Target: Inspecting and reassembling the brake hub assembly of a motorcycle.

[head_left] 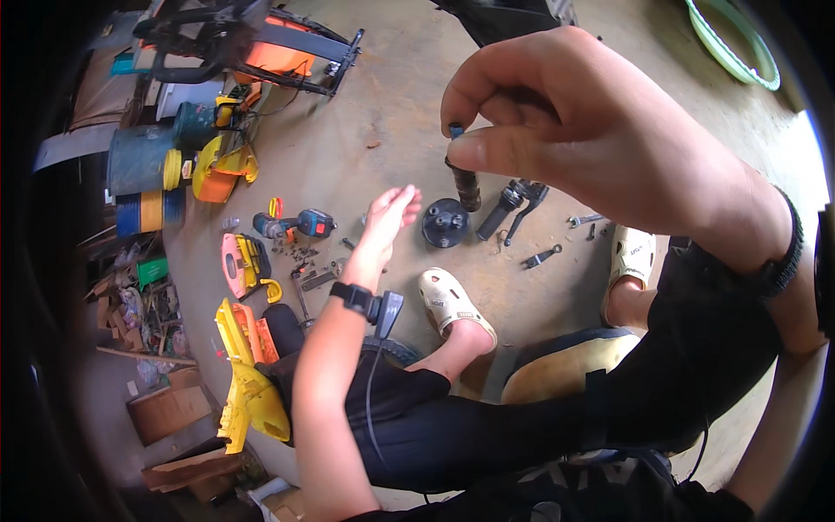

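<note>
Raised close in front of me, my right hand pinches a dark ribbed rod with a bluish top end between thumb and fingers. The rod hangs downward, and its upper part is hidden by the thumb. My left hand is held lower and to the left, seen side-on, with fingers loosely stretched and nothing visible in it. Below the rod, a round black hub-like part lies on the floor. Right of that part are a black handlebar grip with a lever and a small dark link-shaped piece.
A blue-black power tool, small hardware and a pink-yellow part lie on the left floor. Yellow plastic panels stand near my left leg. A black frame sits far left, a green basin far right.
</note>
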Tool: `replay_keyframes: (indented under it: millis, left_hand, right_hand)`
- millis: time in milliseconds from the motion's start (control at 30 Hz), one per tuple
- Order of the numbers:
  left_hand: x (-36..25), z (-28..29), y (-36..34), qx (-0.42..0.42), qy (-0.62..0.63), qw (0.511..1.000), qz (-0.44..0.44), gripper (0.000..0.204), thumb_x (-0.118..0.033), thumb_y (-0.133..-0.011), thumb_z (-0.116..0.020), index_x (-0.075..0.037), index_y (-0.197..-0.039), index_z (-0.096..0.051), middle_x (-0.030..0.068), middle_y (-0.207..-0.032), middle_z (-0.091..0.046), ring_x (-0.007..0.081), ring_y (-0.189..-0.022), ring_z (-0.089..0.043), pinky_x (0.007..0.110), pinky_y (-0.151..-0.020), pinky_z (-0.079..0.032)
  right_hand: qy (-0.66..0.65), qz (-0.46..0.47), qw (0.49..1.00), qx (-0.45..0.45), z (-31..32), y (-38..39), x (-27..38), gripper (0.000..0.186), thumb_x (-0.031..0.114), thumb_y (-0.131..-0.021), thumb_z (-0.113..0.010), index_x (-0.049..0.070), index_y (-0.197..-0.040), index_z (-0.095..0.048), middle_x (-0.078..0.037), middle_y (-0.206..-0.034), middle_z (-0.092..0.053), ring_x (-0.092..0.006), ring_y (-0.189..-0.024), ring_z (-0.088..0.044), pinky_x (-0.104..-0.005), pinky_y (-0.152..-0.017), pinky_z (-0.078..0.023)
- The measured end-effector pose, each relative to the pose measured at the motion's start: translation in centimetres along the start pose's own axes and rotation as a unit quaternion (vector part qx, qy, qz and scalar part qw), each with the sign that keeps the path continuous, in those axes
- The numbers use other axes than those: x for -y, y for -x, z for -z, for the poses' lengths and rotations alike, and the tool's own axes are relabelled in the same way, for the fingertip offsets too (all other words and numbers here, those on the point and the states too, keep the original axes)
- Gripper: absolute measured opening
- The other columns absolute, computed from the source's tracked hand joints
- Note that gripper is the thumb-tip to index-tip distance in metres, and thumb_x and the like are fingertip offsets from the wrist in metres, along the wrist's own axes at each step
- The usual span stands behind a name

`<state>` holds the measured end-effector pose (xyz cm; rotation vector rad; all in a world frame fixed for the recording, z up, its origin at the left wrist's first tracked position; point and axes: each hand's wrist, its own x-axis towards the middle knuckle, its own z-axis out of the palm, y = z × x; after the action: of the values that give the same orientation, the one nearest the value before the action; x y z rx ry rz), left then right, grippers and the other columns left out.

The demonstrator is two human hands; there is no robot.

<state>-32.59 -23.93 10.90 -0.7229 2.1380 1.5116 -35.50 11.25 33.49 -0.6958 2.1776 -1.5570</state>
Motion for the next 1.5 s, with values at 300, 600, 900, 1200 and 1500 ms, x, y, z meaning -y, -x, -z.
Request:
replay_keyframes:
  millis: [300, 600, 900, 1200, 1500]
  left_hand:
    - [-15.8, -1.2, 19.8, 0.259, 0.193, 0.914, -0.245, 0.04, -0.032, -0.106, -0.071, 0.001, -0.13, -0.069, 0.0107, -0.128, -0.073, 0.0173, -0.114, -0.068, 0.033, -0.099, -0.051]
    - [-15.8, -1.6, 23.9, 0.203, 0.217, 0.931, -0.214, 0.024, -0.017, -0.101, -0.077, 0.001, -0.118, -0.077, 0.0092, -0.11, -0.079, 0.0146, -0.104, -0.07, 0.032, -0.096, -0.052]
    - [-12.7, -2.2, 25.2, 0.128, 0.27, 0.913, -0.277, 0.036, -0.025, -0.104, -0.074, 0.002, -0.128, -0.072, 0.0119, -0.113, -0.077, 0.0173, -0.106, -0.071, 0.034, -0.101, -0.054]
    - [-12.0, -1.0, 25.5, -0.015, 0.214, 0.915, -0.342, 0.032, -0.02, -0.105, -0.073, 0.003, -0.127, -0.072, 0.0134, -0.112, -0.078, 0.0204, -0.103, -0.074, 0.038, -0.099, -0.055]
    - [-11.7, -1.3, 25.8, -0.031, 0.19, 0.931, -0.311, 0.035, -0.031, -0.103, -0.075, -0.002, -0.122, -0.072, 0.0094, -0.108, -0.071, 0.0205, -0.1, -0.061, 0.037, -0.095, -0.048]
  right_hand:
    - [-0.169, 0.044, 0.979, 0.108, 0.7, -2.3, 3.2, 0.036, 0.026, -0.1, -0.079, -0.004, -0.118, -0.068, 0.001, -0.097, -0.065, -0.0048, -0.091, -0.058, -0.0228, -0.082, -0.048]
    - [-0.146, 0.063, 0.977, 0.143, -0.5, -1.6, 4.6, 0.045, 0.032, -0.102, -0.078, -0.003, -0.128, -0.066, 0.0, -0.103, -0.067, -0.0079, -0.101, -0.061, -0.026, -0.092, -0.05]
    - [-0.283, -0.034, 0.959, -0.001, -6.0, 1.2, -0.3, 0.07, 0.059, -0.113, -0.042, 0.001, -0.147, -0.06, 0.0, -0.095, -0.058, -0.0107, -0.084, -0.047, -0.0274, -0.076, -0.038]
    - [-0.588, -0.06, 0.781, 0.201, -5.0, 3.4, -1.0, 0.107, 0.076, -0.108, -0.003, -0.006, -0.142, -0.062, -0.005, -0.071, -0.055, -0.0156, -0.066, -0.051, -0.03, -0.069, -0.039]
    - [-0.371, -0.032, 0.92, 0.123, -5.6, 4.6, 0.7, 0.099, 0.083, -0.098, -0.04, -0.005, -0.14, -0.058, -0.004, -0.091, -0.06, -0.0139, -0.084, -0.056, -0.0276, -0.076, -0.042]
